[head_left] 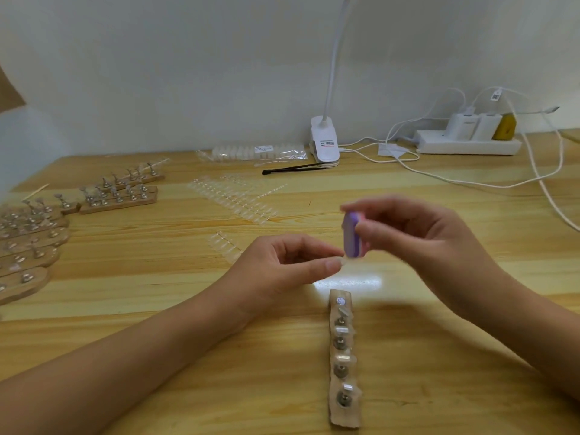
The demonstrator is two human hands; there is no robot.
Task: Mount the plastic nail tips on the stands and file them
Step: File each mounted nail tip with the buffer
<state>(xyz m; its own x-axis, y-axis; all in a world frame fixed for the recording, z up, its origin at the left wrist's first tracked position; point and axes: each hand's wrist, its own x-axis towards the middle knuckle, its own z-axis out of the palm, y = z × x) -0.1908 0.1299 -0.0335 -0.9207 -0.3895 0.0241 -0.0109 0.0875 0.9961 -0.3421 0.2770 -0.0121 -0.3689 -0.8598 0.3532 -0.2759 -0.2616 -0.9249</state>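
My left hand (292,266) pinches a small clear nail tip (342,262) between thumb and forefinger above the table. My right hand (420,243) grips a purple file block (351,235), blurred, with its lower end against the nail tip. In front of me a wooden stand strip (343,359) lies lengthwise and carries several metal holders, some with clear nail tips mounted on them. Loose strips of clear nail tips (238,196) lie on the table behind my hands, and a shorter strip (224,243) sits just left of my left hand.
Several more wooden stand strips (119,196) with metal holders are stacked at the left. At the back are a bag of nail tips (254,152), black tweezers (292,169), a white clip lamp (324,142), and a power strip (467,146) with white cables.
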